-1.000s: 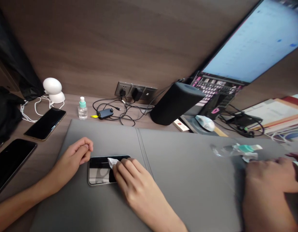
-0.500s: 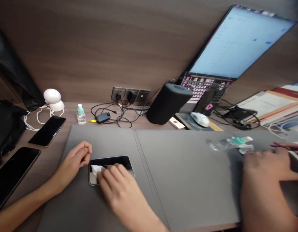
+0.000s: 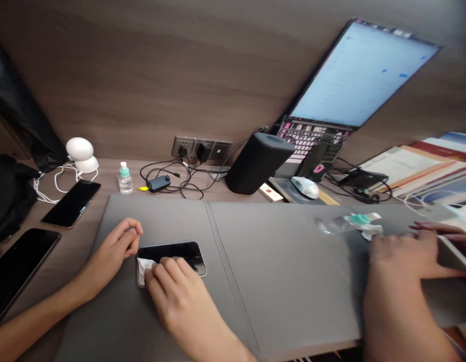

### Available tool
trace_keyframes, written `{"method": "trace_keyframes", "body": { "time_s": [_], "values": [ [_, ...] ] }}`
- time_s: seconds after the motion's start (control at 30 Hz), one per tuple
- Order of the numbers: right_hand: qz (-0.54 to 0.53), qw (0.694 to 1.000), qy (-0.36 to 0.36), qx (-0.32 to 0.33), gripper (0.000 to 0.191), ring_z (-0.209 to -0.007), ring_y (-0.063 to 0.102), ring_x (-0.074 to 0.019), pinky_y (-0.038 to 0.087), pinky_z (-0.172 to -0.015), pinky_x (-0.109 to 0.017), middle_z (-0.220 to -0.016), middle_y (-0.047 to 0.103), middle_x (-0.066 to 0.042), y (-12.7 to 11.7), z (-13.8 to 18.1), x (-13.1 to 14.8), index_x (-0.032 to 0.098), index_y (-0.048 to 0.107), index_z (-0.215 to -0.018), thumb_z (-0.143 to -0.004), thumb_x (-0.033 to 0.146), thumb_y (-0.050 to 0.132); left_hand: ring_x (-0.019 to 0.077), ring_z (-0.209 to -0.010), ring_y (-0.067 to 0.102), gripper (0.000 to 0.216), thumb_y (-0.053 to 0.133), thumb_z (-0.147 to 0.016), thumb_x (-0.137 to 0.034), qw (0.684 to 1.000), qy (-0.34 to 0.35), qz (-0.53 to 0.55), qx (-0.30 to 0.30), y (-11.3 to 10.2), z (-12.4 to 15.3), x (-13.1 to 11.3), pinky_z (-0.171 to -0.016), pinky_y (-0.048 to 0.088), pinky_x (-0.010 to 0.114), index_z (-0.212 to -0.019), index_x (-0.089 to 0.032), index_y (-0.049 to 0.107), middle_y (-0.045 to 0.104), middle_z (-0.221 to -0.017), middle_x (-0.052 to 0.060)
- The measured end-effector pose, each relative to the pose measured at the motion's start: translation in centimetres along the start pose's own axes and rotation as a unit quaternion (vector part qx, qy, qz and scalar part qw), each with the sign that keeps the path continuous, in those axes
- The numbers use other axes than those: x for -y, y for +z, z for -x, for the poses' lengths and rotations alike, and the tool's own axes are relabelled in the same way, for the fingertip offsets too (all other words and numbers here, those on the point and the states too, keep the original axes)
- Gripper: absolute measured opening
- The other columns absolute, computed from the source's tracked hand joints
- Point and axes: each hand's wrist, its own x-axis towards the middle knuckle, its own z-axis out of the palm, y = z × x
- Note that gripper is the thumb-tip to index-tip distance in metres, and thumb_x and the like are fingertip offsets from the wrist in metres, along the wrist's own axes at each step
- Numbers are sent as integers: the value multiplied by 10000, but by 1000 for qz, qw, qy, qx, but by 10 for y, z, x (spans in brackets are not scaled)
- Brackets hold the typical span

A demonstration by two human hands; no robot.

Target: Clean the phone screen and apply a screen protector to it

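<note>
A smartphone (image 3: 195, 254) with a dark glossy screen lies flat on a grey desk mat (image 3: 286, 281). My right hand (image 3: 180, 286) is closed, pinching a folded white tissue (image 3: 145, 265) that rests against the left part of the screen. The fingertips are partly hidden behind the hand. Beside the phone's upper left corner, my left hand (image 3: 123, 239) rests on the mat with its fingers curled in, and nothing shows in it.
Two more phones (image 3: 72, 203) (image 3: 27, 266) lie at left. A small spray bottle (image 3: 125, 181), tangled cables (image 3: 189, 183), a black speaker-like cylinder (image 3: 255, 163), a mouse (image 3: 305, 187) and a laptop (image 3: 354, 75) stand behind. At right, another person's hand (image 3: 402, 256) is near a clear bottle (image 3: 342, 224).
My right hand has shifted slightly left and down with the tissue, toward the phone's left edge. The left hand stays by the corner. The whole view has shifted a little.
</note>
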Motion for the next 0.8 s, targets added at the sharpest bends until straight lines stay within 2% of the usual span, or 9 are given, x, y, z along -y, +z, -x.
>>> {"method": "trace_keyframes", "body": {
  "time_s": [0.13, 0.2, 0.3, 0.4, 0.53, 0.63, 0.8],
  "values": [
    [17, 998, 58, 9, 239, -802, 496, -231, 426, -718, -359, -856, 624, -72, -7, 13, -31, 99, 707, -1070, -1049, 74, 470, 133, -539, 296, 258, 436, -957, -486, 1000, -3, -15, 4, -1, -1, 6, -565, 288, 262, -946, -236, 497, 345, -579, -104],
    [60, 996, 69, 6, 274, -782, 488, -235, 418, -693, -360, -841, 626, -86, -7, 12, -32, 83, 721, -1048, -1027, 36, 452, 133, -533, 287, 272, 447, -936, -503, 1000, -6, -14, 5, -1, -2, 8, -561, 283, 264, -949, -237, 499, 338, -568, -108],
    [136, 990, 34, -5, 247, -800, 503, -266, 435, -705, -388, -846, 638, -137, 0, -2, -15, 44, 738, -948, -969, 25, 493, 133, -517, 272, 311, 456, -897, -543, 1000, -7, -7, -5, 0, -4, 10, -542, 273, 268, -958, -240, 489, 333, -543, -118],
    [143, 990, -2, 8, 159, -784, 509, -262, 443, -693, -386, -824, 627, -122, 6, -14, -3, 64, 736, -892, -930, 62, 582, 133, -511, 264, 336, 460, -871, -559, 1000, -12, -7, -11, 0, -6, 10, -530, 269, 269, -975, -240, 476, 335, -533, -125],
    [127, 992, -2, 28, 55, -749, 501, -236, 443, -650, -362, -799, 619, -80, -1, -6, -22, 96, 728, -890, -889, 74, 677, 132, -518, 254, 322, 442, -874, -540, 1000, -9, -8, -9, -1, -6, 11, -529, 254, 268, -985, -239, 471, 319, -543, -126],
    [183, 982, -1, 52, 102, -742, 500, -250, 427, -617, -366, -782, 628, -99, -6, -1, -34, 85, 737, -891, -868, 39, 649, 129, -530, 251, 292, 437, -882, -508, 1000, -7, -6, -2, 1, -4, 11, -538, 251, 266, -981, -236, 479, 301, -562, -123],
    [189, 980, -42, 49, 122, -730, 507, -255, 416, -621, -379, -759, 619, -107, 3, -19, -14, 98, 719, -816, -875, 51, 624, 129, -535, 247, 256, 443, -875, -471, 1000, 3, 12, 3, 1, -4, 16, -536, 252, 266, -971, -236, 478, 290, -567, -121]
  ]
}}
